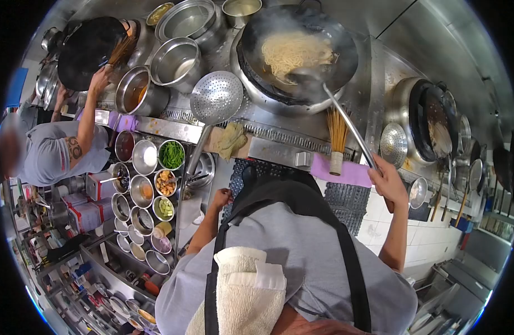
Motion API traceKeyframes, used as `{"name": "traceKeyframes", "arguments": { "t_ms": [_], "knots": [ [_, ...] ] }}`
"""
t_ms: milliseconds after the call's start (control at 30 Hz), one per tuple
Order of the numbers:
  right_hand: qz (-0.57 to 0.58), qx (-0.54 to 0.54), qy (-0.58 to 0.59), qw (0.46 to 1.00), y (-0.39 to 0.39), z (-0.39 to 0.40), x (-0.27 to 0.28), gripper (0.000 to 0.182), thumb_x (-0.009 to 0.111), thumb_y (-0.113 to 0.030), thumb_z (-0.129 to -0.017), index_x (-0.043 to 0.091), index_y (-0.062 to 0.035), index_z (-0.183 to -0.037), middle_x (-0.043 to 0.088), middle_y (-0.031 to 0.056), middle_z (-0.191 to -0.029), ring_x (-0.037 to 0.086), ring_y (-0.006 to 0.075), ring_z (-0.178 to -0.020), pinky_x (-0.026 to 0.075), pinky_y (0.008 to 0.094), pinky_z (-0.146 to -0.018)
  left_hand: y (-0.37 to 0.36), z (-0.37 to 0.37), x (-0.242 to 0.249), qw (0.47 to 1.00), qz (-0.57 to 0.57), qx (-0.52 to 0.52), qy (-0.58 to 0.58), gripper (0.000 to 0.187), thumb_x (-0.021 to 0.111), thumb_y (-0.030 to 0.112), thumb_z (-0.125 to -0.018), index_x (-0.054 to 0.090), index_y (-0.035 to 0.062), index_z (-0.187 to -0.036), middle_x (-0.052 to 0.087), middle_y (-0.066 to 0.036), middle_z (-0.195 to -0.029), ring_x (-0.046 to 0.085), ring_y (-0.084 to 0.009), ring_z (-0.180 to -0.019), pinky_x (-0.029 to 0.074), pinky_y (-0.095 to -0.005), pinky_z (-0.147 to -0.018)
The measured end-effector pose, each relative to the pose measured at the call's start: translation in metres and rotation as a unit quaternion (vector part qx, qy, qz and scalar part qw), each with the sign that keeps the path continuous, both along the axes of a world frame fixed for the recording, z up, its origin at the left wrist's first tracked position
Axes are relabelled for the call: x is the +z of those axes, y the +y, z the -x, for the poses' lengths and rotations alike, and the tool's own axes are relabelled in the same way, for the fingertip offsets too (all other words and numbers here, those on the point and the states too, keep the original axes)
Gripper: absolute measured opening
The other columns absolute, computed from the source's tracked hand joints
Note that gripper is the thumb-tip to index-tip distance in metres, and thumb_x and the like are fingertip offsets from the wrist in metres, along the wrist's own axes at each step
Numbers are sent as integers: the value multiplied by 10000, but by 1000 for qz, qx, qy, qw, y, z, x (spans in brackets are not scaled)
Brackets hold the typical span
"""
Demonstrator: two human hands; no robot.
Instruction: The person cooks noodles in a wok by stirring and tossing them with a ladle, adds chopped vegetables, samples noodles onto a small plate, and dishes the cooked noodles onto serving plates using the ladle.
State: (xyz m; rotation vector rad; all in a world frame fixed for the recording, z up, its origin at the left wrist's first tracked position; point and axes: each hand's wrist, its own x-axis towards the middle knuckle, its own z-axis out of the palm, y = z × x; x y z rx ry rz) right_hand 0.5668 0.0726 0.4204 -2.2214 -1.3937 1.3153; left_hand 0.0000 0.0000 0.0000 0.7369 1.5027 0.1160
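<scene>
My right hand (389, 181) is closed around the long handle of a steel wok ladle (349, 120). The ladle's bowl rests in a large black wok (342, 53), at the near edge of a heap of pale noodles (293, 53). Steam hazes the noodles and part of the ladle. My left hand (222, 198) hangs low beside my apron, fingers curled in, with nothing visible in it. Nearest to it are a metal bowl (204, 166) and the seasoning counter. A bamboo brush (337, 131) stands between the wok and my right arm.
A perforated skimmer (217, 97) lies left of the wok, near a crumpled cloth (230, 140). Several ingredient bowls, including chopped greens (171, 154), fill the left counter. Another person (67, 148) works with a brush at a second wok (92, 50). A third wok (436, 123) stands right.
</scene>
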Motion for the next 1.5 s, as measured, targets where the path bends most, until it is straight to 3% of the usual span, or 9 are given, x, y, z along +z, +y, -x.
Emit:
{"name": "traceKeyframes", "arguments": {
  "t_ms": [67, 267, 400, 533, 633, 767, 800, 1233, 1500],
  "knots": [
    [-119, 91, -27, 988, 4, 0, -10, 579, 631, -138, -897, 498, -36, -1450, 732, 232, -979, 706, 348, -860, 520, 398, -807, 24, 7, 5, 998, -26, -53, 15, 261, 587, 269, -977, 658, 25, -918, 680, -98, -725, 647, -193, -546, 446, -301, -399],
    [-167, 46, -68, 983, 73, 35, -65, 564, 607, -88, -909, 479, 20, -1447, 698, 232, -1134, 670, 246, -967, 508, 381, -899, 63, 14, -16, 996, -50, -77, 3, 263, 553, 255, -996, 664, 28, -924, 673, -85, -712, 656, -184, -541, 459, -298, -401],
    [-24, -12, 64, 998, 48, 36, -28, 580, 613, -145, -905, 478, -30, -1457, 663, 304, -1141, 657, 468, -973, 514, 391, -886, 80, 9, -28, 991, -66, 112, -28, 246, 556, 237, -1009, 662, 16, -989, 675, -83, -723, 674, -182, -562, 474, -284, -422],
    [-169, 65, -33, 983, 82, 53, -68, 588, 605, -138, -906, 470, -68, -1473, 639, 312, -1197, 621, 491, -1081, 496, 455, -925, 97, -1, -33, 998, -31, 60, 11, 256, 593, 244, -1007, 649, -2, -1050, 685, -92, -741, 657, -172, -548, 462, -279, -417],
    [-165, 24, -82, 983, 72, 54, -67, 554, 602, -114, -914, 492, -14, -1448, 645, 286, -1237, 682, 346, -999, 493, 361, -908, 105, -2, -27, 999, -37, 20, 18, 277, 599, 265, -1008, 649, -4, -1050, 691, -91, -746, 652, -169, -544, 455, -282, -412],
    [-196, -28, -129, 972, 46, 43, -69, 541, 574, -142, -953, 465, -11, -1466, 656, 309, -1170, 695, 381, -923, 513, 406, -851, 94, 0, -38, 995, -75, 61, -1, 297, 591, 293, -1012, 659, 4, -1040, 692, -90, -741, 651, -165, -544, 451, -285, -403],
    [-175, -22, -146, 973, 47, 33, -78, 583, 574, -170, -958, 414, 34, -1480, 645, 352, -1125, 656, 481, -1029, 507, 460, -900, 90, -1, -39, 996, -67, 63, 7, 303, 591, 302, -1012, 660, 8, -1039, 692, -90, -740, 649, -162, -542, 450, -285, -403],
    [-92, 75, -111, 987, 42, 44, -16, 605, 613, -118, -920, 430, -5, -1486, 633, 289, -1263, 663, 432, -1077, 512, 432, -901, 79, 7, -44, 999, -11, 40, 2, 214, 572, 209, -986, 657, 13, -1001, 685, -102, -741, 642, -167, -539, 479, -283, -424],
    [-159, 53, -149, 975, 126, 57, -88, 540, 587, -126, -925, 488, 1, -1440, 584, 287, -1331, 564, 449, -1228, 460, 439, -1037, 105, -11, -34, 996, -77, 45, 20, 235, 584, 219, -1002, 669, 3, -965, 675, -89, -714, 639, -169, -516, 473, -303, -406]
  ]
}}
